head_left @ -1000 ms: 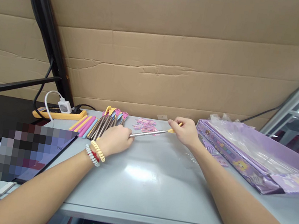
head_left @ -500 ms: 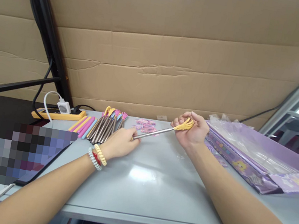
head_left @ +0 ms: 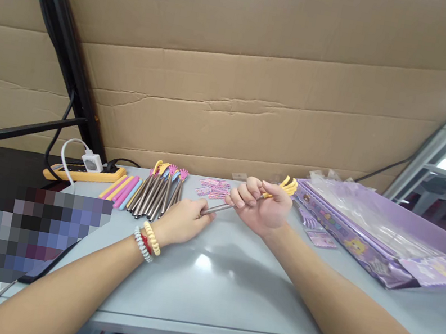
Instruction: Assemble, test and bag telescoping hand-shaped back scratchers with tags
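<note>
The scratcher (head_left: 218, 209), a slim metal rod with a yellow hand-shaped end, is held slantwise above the tabletop (head_left: 185, 292), the left grip (head_left: 182, 220) clasped about its plain end and the right grip (head_left: 261, 207) curled round it beside the yellow end. The step in hand is judged a two-handed adjustment or check; the next move calls for a steady, straight hold. Similar scratchers (head_left: 154, 195) and coloured tubes (head_left: 126, 192) lie leftward, pink labels (head_left: 213, 189) behind, a purple box (head_left: 344, 233) rightward.
</note>
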Demonstrator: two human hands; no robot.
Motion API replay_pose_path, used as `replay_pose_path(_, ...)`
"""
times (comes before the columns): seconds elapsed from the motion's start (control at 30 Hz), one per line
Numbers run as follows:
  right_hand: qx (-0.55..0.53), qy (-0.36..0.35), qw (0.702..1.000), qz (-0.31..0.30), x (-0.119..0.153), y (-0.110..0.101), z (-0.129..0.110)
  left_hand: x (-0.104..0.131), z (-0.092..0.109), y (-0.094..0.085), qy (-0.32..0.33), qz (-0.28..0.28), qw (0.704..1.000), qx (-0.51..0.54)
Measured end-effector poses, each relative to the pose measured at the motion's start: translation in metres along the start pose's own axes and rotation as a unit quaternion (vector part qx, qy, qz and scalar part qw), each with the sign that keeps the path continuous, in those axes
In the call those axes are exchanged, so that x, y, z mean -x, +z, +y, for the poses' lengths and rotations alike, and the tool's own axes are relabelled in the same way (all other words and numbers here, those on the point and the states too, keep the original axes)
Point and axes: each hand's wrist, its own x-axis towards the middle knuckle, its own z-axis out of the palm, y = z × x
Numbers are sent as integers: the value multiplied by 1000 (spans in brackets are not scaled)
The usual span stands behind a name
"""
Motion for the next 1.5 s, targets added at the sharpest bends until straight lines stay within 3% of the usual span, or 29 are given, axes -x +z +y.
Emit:
replay_pose_path(0.13,-9,-1,1000,-28,1,2,-3,0,2,-2,-24,-3,999,-33)
replay_pose_path(0.3,-13,-21,1000,1,-2,-7,-11,1,4,-6,-56,-6,995,-77)
replay_pose_path(0.47,-15,-45,999,13,-2,-8,-19,4,9,-10,-34,30,992,-117)
replay_pose_path(0.6,-17,-45,999,-8,0,-2,-23,5,14,-11,-41,24,993,-112)
replay_pose_path(0.8,10,-29,998,-45,2,-1,-25,4,12,-8,-25,-51,998,20)
replay_pose_path(1.03,27,-27,998,-53,4,-1,-26,5,12,-4,-42,-178,963,198)
replay_pose_path(1.1,22,-29,998,-55,3,-1,-27,5,11,-3,-35,-157,969,185)
replay_pose_path(1.3,-8,-64,998,8,-1,-4,-22,1,5,-3,-13,46,999,7)
replay_pose_path(1.37,-11,-75,997,29,-1,-5,-21,0,4,-4,-21,65,996,-48)
replay_pose_path(1.5,-1,-80,996,43,-1,-4,-23,1,4,-6,-17,49,993,-102)
